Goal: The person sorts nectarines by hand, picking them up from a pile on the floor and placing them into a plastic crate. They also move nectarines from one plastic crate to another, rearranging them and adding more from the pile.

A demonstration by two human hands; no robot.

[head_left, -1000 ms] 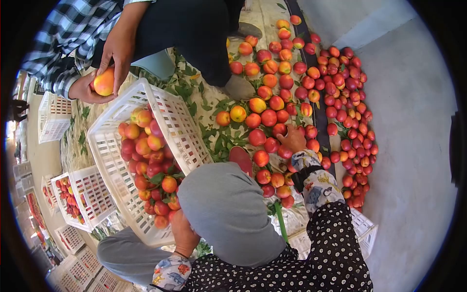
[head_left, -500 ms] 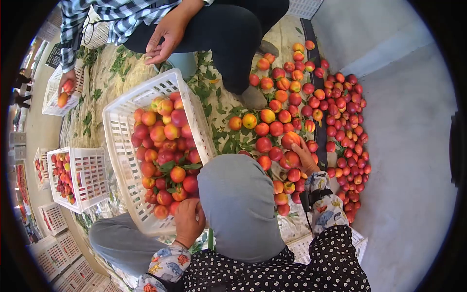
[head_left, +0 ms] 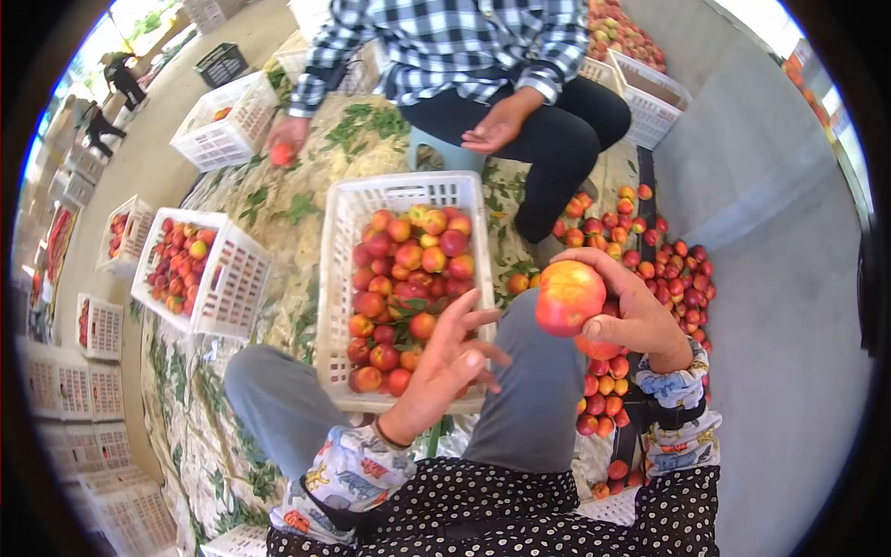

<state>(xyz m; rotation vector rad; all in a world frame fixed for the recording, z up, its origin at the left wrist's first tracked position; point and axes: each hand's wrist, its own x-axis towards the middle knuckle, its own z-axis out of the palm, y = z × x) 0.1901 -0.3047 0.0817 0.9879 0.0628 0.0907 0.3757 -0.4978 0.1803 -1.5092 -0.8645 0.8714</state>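
Observation:
My right hand (head_left: 646,314) is closed around nectarines, raised above my right knee. A large red-yellow nectarine (head_left: 568,299) faces me, and a second red one (head_left: 599,345) shows under my thumb. My left hand (head_left: 444,364) hovers over the near right corner of a white plastic crate (head_left: 331,269), fingers spread and nothing in them. Inside the crate lie many red and yellow nectarines (head_left: 406,255) with a few green leaves. On the floor at right, partly hidden by my right hand and knee, spreads a pile of loose nectarines (head_left: 682,292).
Opposite sits a person in a checked shirt (head_left: 455,56), one hand holding a red fruit (head_left: 282,153). Filled white crates (head_left: 237,283) stand at left. Stacked crates (head_left: 97,436) are farther left. A grey wall (head_left: 780,232) bounds the right side.
My right hand has lifted from the floor pile, carrying nectarines toward me. My left hand has risen off the crate's edge and spread its fingers. The view has tilted up.

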